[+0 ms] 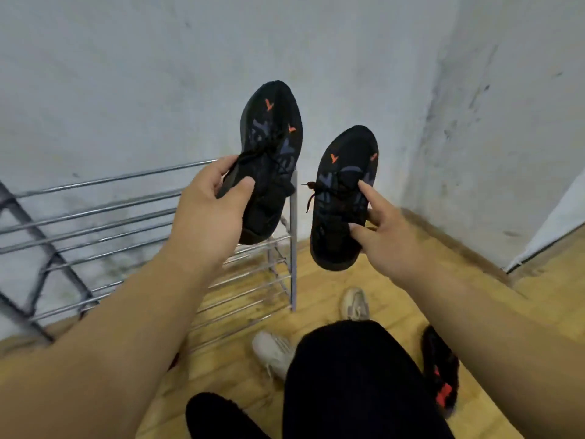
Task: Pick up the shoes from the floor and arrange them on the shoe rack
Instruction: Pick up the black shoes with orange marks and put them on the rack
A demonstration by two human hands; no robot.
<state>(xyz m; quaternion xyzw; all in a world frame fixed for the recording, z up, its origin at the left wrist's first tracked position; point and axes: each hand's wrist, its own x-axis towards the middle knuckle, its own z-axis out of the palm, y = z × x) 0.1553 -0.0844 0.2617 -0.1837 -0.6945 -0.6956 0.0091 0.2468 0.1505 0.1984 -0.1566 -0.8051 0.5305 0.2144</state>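
I hold a pair of black sneakers with orange marks up in the air, toes pointing away. My left hand (210, 210) grips the left sneaker (272, 137) at its collar, thumb over the tongue. The right sneaker (345, 185) is held by my right hand (384, 236), whose thumb and fingers curl round its heel side while the index finger lies straight along the laces. Both shoes hang above the right end of the metal shoe rack (104, 217), which stands against the wall at left with bare rails.
On the wooden floor lie two pale sneakers (355, 304) (272, 351) and a black shoe with red marks (441, 372) at the right. My dark-clothed knees (348, 375) fill the bottom middle. A white wall corner rises behind, a door edge (550, 229) at right.
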